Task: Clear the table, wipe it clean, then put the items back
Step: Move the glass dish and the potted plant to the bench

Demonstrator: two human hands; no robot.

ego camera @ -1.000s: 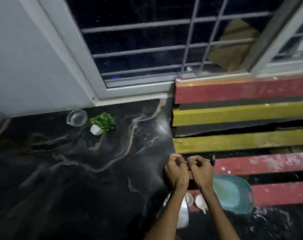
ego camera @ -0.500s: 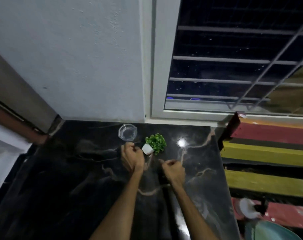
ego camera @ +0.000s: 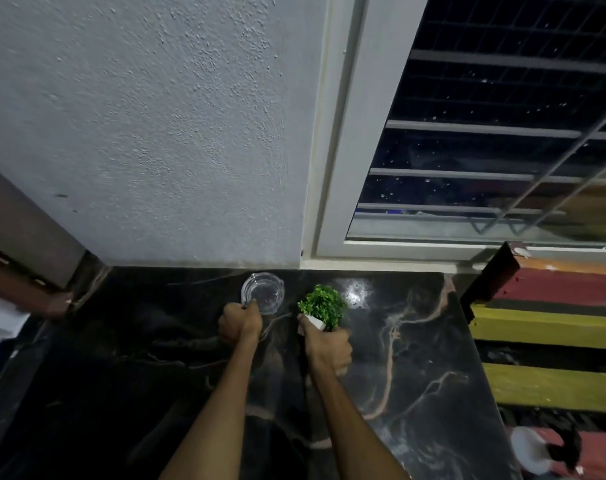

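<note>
Right hand (ego camera: 329, 348) gripping plant (ego camera: 324, 305), left hand (ego camera: 241, 323) on glass bowl (ego camera: 263, 292)

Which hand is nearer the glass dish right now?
Left. The left hand is at the glass dish's near rim, fingers touching it; the right hand is off to its right, closed on the small potted plant.

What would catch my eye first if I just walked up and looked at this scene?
Probably the bright green little plant in its white pot, gripped by the right hand near the back of the dark marble table. Just left of it, the left hand grasps the near rim of a clear glass dish by the wall.
</note>
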